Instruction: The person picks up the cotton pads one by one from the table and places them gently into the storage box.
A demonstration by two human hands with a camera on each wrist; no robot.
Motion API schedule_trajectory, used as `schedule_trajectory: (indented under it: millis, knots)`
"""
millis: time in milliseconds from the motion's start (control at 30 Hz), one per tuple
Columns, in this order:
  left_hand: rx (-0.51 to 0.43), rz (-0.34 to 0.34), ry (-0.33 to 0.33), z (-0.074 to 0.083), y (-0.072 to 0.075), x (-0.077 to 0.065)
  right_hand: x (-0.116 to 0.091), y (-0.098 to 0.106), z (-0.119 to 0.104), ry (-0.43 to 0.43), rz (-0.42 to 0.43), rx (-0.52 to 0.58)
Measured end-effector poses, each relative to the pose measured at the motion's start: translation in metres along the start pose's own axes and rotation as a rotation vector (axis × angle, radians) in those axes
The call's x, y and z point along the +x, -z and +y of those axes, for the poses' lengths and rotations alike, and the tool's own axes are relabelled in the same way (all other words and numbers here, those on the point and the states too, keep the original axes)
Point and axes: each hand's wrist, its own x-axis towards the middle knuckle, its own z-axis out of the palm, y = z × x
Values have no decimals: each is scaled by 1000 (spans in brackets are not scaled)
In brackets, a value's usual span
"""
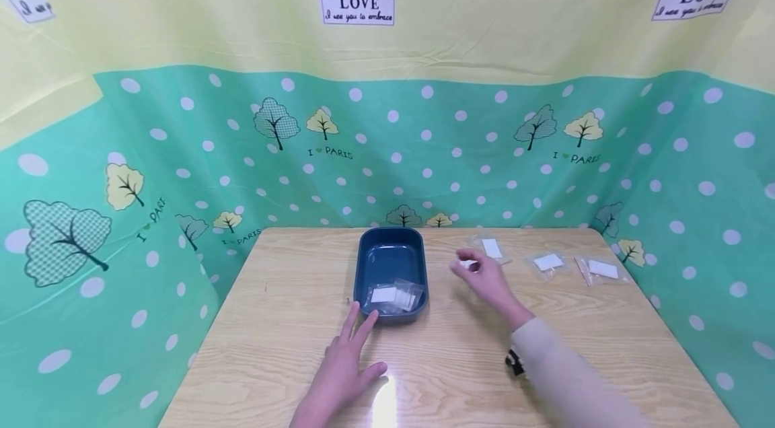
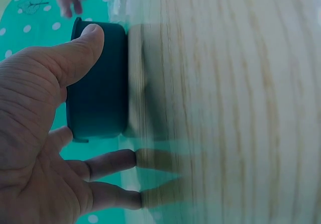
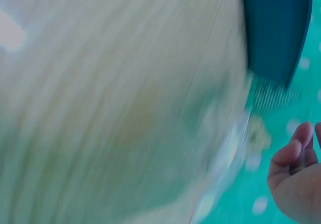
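A dark blue tray (image 1: 392, 260) stands on the table, with small clear plastic bags (image 1: 384, 295) lying in its near end; at least one has a white label. My left hand (image 1: 342, 367) is at the tray's near left corner, fingers spread and fingertips at the rim. In the left wrist view its thumb lies against the tray's side (image 2: 100, 93). Right of the tray, my right hand (image 1: 489, 280) hovers above the table with loosely bent fingers. A white patch shows by its fingertips; the right wrist view shows nothing held. Just beyond lies a clear bag with a white label (image 1: 492, 248).
Two more clear bags with white labels, one (image 1: 548, 262) nearer and one (image 1: 603, 269) farther right, lie on the wooden table (image 1: 272, 320). A patterned green and yellow curtain (image 1: 424, 145) hangs around the back and sides.
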Motion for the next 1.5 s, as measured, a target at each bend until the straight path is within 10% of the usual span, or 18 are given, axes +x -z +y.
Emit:
schedule_trajectory:
  millis: [500, 833, 1500]
  knots:
    - [-2, 0, 14, 0, -3, -1, -14, 140, 86, -283, 87, -499]
    - [0, 4, 12, 1, -4, -2, -26, 147, 109, -289, -40, -488]
    - [6, 2, 10, 2, -4, -1, -18, 152, 119, -273, 21, -582]
